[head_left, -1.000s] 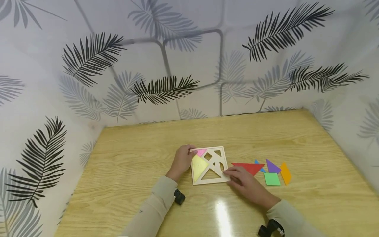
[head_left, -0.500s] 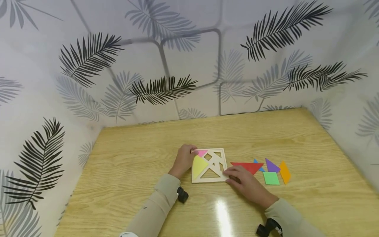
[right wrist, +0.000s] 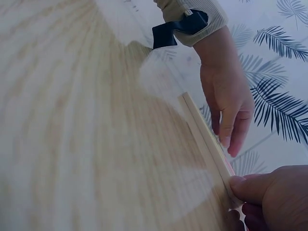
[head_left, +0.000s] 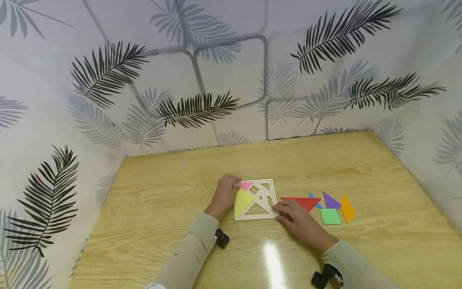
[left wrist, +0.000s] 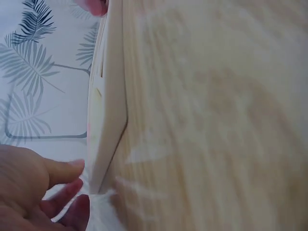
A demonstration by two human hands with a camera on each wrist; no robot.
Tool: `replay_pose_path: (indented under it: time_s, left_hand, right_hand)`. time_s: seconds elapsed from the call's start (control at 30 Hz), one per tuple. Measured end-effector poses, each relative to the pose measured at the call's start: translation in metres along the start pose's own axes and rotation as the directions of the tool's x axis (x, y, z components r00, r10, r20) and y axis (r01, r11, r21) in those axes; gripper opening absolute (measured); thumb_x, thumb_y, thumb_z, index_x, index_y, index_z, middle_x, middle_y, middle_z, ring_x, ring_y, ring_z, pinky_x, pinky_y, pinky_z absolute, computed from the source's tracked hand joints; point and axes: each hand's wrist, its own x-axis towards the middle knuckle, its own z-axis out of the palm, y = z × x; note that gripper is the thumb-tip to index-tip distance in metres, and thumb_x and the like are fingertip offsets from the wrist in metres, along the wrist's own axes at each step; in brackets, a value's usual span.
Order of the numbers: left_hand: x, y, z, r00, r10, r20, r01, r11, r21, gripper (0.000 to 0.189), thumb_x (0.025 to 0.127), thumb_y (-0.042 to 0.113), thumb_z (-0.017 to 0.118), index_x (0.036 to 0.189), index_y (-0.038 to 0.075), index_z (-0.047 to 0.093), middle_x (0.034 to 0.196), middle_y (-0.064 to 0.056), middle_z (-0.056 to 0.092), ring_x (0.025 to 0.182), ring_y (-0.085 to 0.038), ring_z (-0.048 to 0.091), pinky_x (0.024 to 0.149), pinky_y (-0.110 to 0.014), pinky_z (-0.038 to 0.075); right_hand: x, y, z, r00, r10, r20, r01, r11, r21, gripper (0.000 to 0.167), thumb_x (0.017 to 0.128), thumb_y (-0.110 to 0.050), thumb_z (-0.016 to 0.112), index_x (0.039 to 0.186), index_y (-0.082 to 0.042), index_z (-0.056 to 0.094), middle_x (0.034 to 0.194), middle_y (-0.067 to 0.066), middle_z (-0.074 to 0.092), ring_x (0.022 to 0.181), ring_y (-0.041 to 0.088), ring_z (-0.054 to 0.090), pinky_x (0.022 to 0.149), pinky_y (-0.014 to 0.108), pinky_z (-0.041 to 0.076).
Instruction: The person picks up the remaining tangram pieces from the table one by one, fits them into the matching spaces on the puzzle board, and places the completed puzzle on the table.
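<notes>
A pale wooden tangram board point(head_left: 252, 216) with cut-out slots lies on the table between both hands. A pink piece point(head_left: 246, 185) and a large yellow triangle point(head_left: 243, 202) are in its left side. My left hand point(head_left: 223, 195) holds the board's far left corner, thumb beside the pink piece. In the left wrist view, the left fingers point(left wrist: 60, 171) are bent beside the board's edge. My right hand point(head_left: 301, 224) pinches the near right edge, clearer in the right wrist view, where the thumb point(right wrist: 255, 187) presses on the wood. A red triangle point(head_left: 303, 202) is partly hidden behind the right hand.
Right of the board lie a blue triangle point(head_left: 315, 200), partly covered by the red one, a purple triangle point(head_left: 331, 200), a green square point(head_left: 330, 216) and an orange parallelogram point(head_left: 347, 208). The wooden table point(head_left: 162, 192) meets a leaf-patterned cloth point(head_left: 202, 132) at the back.
The board has shifted slightly, its near edge moving a little away from me. Both hands stay at the same corners, and the loose pieces lie as before.
</notes>
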Motion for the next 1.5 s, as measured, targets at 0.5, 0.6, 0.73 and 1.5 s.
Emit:
replay_pose_path:
  time_s: [0.5,0.6,0.73,1.5]
  left_hand:
    - [-0.021,-0.001,-0.016,0.921,0.217,0.323,-0.281,0.946,0.164,0.069,0.084,0.034,0.065,0.144,0.015,0.036,0.147,-0.013,0.027,0.132,-0.03,0.022,0.1,-0.043,0.036]
    - [-0.024,-0.003,-0.017,0.91,0.258,0.326,-0.325,0.93,0.171,0.07,0.082,0.031,0.066,0.143,0.012,0.037,0.146,-0.016,0.028,0.131,-0.033,0.023,0.1,-0.043,0.037]
    - [-0.022,-0.004,-0.021,0.899,0.294,0.324,-0.379,0.894,0.239,0.062,0.084,0.03,0.064,0.138,0.008,0.044,0.143,-0.016,0.035,0.127,-0.033,0.03,0.1,-0.04,0.037]
    - [-0.02,-0.005,-0.014,0.916,0.186,0.356,-0.28,0.931,0.233,0.06,0.087,0.031,0.059,0.138,0.004,0.043,0.144,-0.009,0.036,0.131,-0.027,0.027,0.105,-0.035,0.03]
  right_hand:
    - [-0.003,0.012,-0.027,0.998,0.057,0.014,-0.057,0.998,-0.013,0.036,0.091,-0.02,0.062,0.126,-0.012,0.059,0.124,0.001,0.053,0.115,0.02,0.049,0.095,0.043,0.041]
    - [-0.008,0.019,-0.038,0.996,0.08,0.031,-0.078,0.995,-0.056,0.035,0.091,-0.021,0.061,0.126,-0.013,0.059,0.125,0.001,0.052,0.115,0.021,0.048,0.094,0.044,0.041]
    - [-0.011,0.03,-0.05,0.996,0.076,0.053,-0.069,0.99,-0.127,0.039,0.09,-0.024,0.063,0.126,-0.01,0.058,0.127,0.003,0.052,0.118,0.024,0.046,0.1,0.048,0.034]
    - [-0.019,0.043,-0.053,0.986,0.07,0.152,-0.038,0.979,-0.201,0.053,0.089,-0.033,0.062,0.13,-0.001,0.053,0.133,0.014,0.048,0.123,0.034,0.043,0.096,0.049,0.039]
